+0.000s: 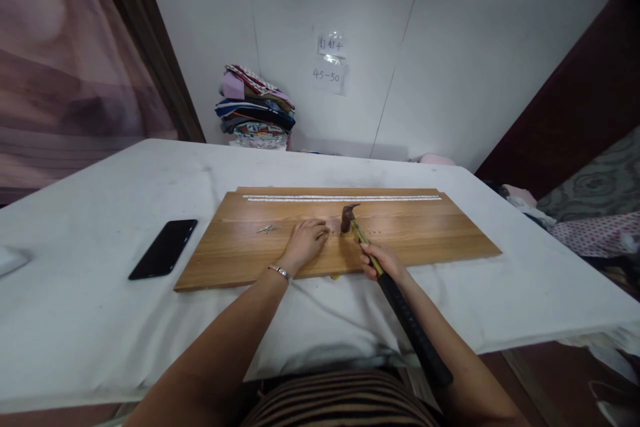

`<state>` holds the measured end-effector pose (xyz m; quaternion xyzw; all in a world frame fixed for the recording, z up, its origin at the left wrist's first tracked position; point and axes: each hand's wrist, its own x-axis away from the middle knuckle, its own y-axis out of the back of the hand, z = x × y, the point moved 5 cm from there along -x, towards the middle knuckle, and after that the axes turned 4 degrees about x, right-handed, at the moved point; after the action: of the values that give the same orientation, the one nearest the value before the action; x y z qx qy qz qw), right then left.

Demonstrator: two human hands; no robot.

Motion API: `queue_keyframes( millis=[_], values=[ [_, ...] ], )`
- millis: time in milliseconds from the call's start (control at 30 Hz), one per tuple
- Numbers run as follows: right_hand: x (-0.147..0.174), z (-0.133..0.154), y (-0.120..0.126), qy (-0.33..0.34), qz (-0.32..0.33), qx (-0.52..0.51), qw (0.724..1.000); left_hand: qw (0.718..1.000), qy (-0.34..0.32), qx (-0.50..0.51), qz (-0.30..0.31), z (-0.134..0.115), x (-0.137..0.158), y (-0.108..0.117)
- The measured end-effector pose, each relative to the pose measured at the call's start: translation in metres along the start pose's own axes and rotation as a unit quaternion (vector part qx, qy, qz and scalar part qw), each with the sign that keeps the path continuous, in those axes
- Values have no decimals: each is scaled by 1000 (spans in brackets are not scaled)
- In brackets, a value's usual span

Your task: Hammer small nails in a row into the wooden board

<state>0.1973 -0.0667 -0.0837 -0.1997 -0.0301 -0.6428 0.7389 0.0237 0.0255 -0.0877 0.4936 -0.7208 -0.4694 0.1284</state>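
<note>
Right fingers partly hide hammer handle.

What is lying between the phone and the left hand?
In the head view, a small pile of nails lies on the board, between the phone and the left hand.

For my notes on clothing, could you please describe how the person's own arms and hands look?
The left hand is ungloved, with a slim silver-coloured band, perhaps a watch, at its wrist. The right hand is ungloved, with no band visible. No sleeves show on either forearm.
</note>
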Motion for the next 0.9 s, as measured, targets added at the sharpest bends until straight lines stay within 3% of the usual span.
queue_keyframes(
  millis=[900],
  values=[
    [4,0,-2,-1,-2,3,1000,1000,-3,5,-10,-1,-1,2]
  ],
)
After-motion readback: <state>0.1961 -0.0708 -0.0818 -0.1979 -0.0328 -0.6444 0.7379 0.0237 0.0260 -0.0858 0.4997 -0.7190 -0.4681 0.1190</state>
